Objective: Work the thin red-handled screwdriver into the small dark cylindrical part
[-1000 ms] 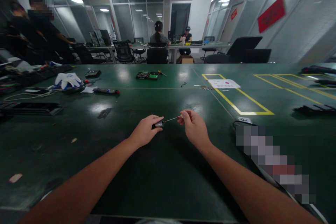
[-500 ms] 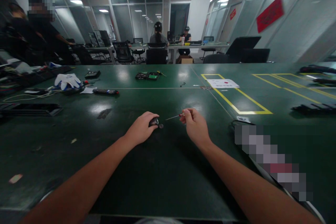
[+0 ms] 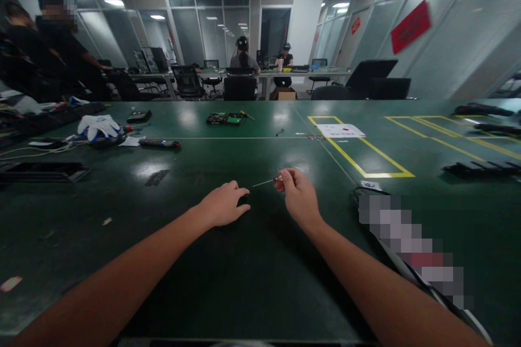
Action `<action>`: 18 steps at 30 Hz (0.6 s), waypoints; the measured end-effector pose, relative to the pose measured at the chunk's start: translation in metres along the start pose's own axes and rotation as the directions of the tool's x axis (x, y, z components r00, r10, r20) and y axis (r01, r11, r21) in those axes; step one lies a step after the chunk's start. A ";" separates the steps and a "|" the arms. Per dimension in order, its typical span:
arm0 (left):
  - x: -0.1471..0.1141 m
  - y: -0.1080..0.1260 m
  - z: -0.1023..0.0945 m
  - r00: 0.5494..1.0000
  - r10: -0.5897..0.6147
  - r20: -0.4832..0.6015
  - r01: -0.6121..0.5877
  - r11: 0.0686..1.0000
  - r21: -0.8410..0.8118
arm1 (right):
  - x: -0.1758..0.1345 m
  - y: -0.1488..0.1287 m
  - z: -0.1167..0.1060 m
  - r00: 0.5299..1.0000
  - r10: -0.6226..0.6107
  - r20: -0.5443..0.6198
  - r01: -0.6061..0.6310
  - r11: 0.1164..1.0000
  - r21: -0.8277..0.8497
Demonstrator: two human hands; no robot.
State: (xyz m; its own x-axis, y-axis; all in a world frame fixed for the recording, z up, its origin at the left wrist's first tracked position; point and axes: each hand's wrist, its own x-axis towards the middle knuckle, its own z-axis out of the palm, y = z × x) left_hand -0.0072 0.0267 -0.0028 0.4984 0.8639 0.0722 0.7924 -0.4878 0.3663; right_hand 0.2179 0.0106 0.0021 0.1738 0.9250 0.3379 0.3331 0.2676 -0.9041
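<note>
My right hand [image 3: 302, 199] is closed around the handle of a small screwdriver [image 3: 264, 182]; a bit of red shows at its grip. The screwdriver's thin metal shaft points left, its tip close to the fingers of my left hand [image 3: 223, 204]. That hand is low over the green tabletop [image 3: 244, 282], thumb and forefinger spread apart. I see no object held between them, though the space under the palm is hidden.
White-and-blue gloves [image 3: 97, 127] and a dark cylindrical tool [image 3: 159, 143] lie to the left. Farther back sits an opened device with a green circuit board [image 3: 226, 119]. A printed sheet [image 3: 341, 130] overlaps yellow tape at right. A blurred-out strip [image 3: 407, 249] lies beside my right forearm.
The small dark cylinder with a shiny rim and the small round dark piece by my left fingers are no longer visible. My left fingers have spread; my right hand still holds the screwdriver.
</note>
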 end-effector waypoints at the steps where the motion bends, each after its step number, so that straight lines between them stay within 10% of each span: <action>1: 0.003 -0.001 0.003 1.000 0.003 -0.013 -0.003 1.000 0.002 | 0.000 0.000 0.000 1.000 -0.003 0.000 0.003 1.000 0.006; 9: 0.013 -0.021 -0.004 1.000 0.013 -0.009 -0.013 1.000 -0.018 | 0.000 0.001 0.001 1.000 0.009 0.010 -0.009 0.999 0.032; 13: 0.006 -0.029 -0.026 0.991 -0.128 -0.026 0.115 0.950 -0.291 | 0.001 0.004 0.001 1.000 0.005 0.022 -0.006 0.999 0.049; 18: -0.014 -0.062 -0.056 0.883 -0.470 0.015 0.269 0.477 -0.837 | 0.002 0.008 0.002 1.000 0.018 0.026 -0.020 0.997 0.077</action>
State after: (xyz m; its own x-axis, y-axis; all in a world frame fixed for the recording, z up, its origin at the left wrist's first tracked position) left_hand -0.0833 0.0518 0.0255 0.0732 0.9898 -0.1225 0.2180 0.1040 0.9704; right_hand 0.2192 0.0153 -0.0045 0.1562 0.9364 0.3144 0.2574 0.2687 -0.9282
